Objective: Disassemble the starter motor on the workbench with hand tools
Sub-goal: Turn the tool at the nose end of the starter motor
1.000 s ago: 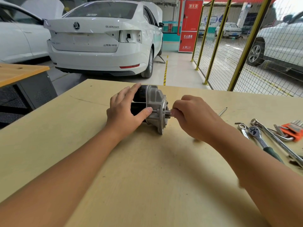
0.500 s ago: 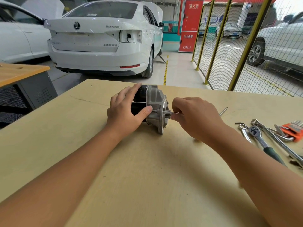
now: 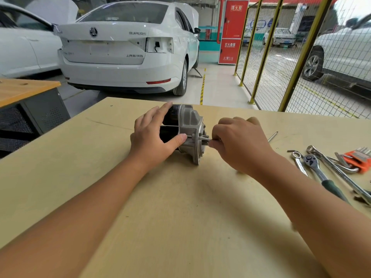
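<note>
Your right hand [image 3: 239, 143] has drawn the long bolt [image 3: 208, 139] a little farther out of the starter motor [image 3: 190, 133], fingers pinching it. Your left hand [image 3: 152, 137] grips the motor mid-counter [image 3: 180, 217]; the bolt looks nearly free.

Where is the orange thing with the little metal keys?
In the head view, the orange hex key set lies at the workbench's far right edge, just behind the wrenches and ratchet.
</note>
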